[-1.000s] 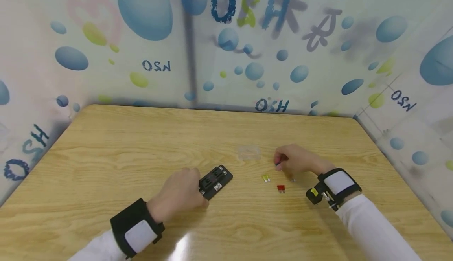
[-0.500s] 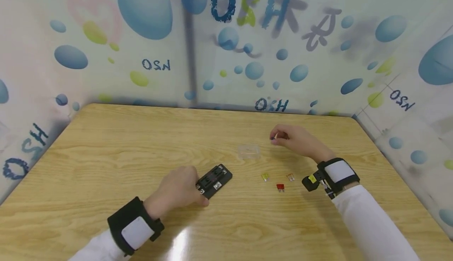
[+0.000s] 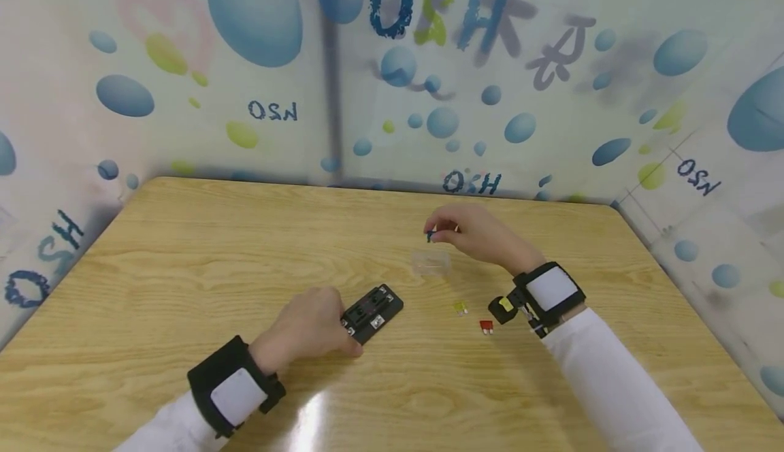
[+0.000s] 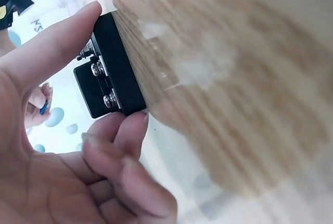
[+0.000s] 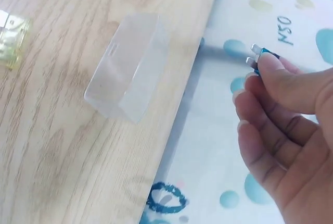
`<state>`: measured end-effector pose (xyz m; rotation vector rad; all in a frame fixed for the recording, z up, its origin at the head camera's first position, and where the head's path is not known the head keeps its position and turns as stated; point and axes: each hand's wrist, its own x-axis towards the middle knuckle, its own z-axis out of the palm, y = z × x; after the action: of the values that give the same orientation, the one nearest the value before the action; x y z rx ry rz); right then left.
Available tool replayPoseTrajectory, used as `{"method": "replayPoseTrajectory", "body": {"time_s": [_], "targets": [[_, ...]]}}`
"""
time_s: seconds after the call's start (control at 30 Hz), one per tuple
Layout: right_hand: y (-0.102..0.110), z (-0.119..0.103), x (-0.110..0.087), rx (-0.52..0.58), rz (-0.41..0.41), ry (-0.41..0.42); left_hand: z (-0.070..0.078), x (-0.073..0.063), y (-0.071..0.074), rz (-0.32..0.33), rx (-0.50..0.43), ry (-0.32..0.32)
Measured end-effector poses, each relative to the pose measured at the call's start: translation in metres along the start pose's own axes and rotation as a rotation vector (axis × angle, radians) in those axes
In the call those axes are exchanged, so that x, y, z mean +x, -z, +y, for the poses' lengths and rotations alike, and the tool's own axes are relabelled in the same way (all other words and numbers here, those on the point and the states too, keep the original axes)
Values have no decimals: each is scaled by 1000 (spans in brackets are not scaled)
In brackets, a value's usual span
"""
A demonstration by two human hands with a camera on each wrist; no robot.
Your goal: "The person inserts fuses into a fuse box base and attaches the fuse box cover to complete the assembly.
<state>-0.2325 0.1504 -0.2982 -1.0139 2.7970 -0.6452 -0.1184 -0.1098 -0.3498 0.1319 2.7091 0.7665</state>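
Note:
Between thumb and fingers, my left hand (image 3: 312, 323) grips the near end of a black fuse box (image 3: 372, 314) on the table. Its screw terminals show in the left wrist view, where the thumb lies along one edge of the black box (image 4: 117, 65). My right hand (image 3: 474, 234) pinches a small blue blade fuse (image 3: 430, 235) above the table, behind a clear plastic cover (image 3: 431, 263). In the right wrist view, two metal prongs of the blue fuse (image 5: 258, 57) stick out past the thumb. The cover (image 5: 130, 67) lies apart from that hand.
A yellow blade fuse (image 3: 461, 309) and a red blade fuse (image 3: 486, 327) lie on the wooden table (image 3: 245, 234), right of the fuse box. A patterned wall (image 3: 392, 132) rises behind the table's far edge.
My right hand has lifted the blue fuse from beside the other fuses, moving it away and then left behind the clear cover. My left hand stays on the fuse box.

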Motion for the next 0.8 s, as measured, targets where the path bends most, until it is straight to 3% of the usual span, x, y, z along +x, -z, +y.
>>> {"method": "replayPoseTrajectory", "body": {"time_s": [0.27,0.5,0.8], "targets": [[-13,-20,14,-93,-48,133,1,2,2,-27,20,-5],[-25,-38,23,-111,-79,165,1,4,3,-47,8,14],[-44,-51,25,-86,-64,266,0,3,3,-50,1,19]]}}
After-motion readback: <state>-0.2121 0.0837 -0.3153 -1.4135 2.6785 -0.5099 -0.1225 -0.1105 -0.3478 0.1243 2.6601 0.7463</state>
